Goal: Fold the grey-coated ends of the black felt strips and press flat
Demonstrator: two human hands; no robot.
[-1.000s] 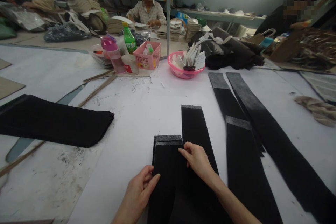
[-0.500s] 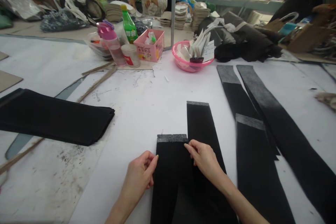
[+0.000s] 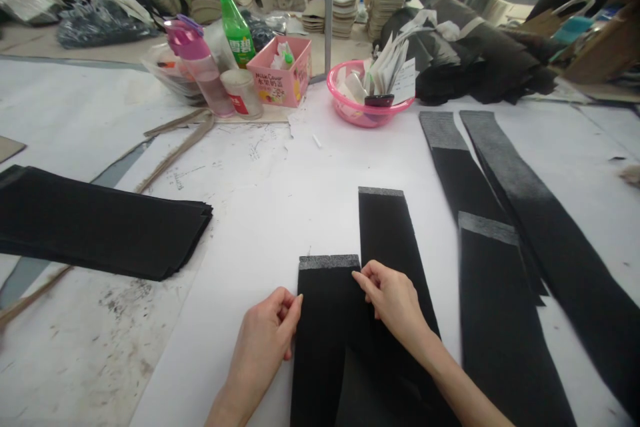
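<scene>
A black fabric strip (image 3: 325, 320) with a grey band at its far end lies on the white table (image 3: 280, 200) right in front of me. My left hand (image 3: 265, 340) pinches its left edge with curled fingers. My right hand (image 3: 393, 297) pinches its right edge near the top corner. A second black strip (image 3: 387, 227) lies just to the right, partly under my right hand and reaching further away. Three longer black strips (image 3: 493, 280) lie spread out on the right.
A stack of black fabric pieces (image 3: 100, 227) lies at the left. At the back stand a pink basket (image 3: 370, 113), a pink box (image 3: 283, 77), a green bottle (image 3: 236, 23) and a pink cup (image 3: 197, 63). A person sits behind, beyond a metal pole (image 3: 329, 7).
The upper strip under my hands has slid forward until its grey end lines up with the strip beneath it. Both hands kept their hold at the edges. My view has tilted downward.
</scene>
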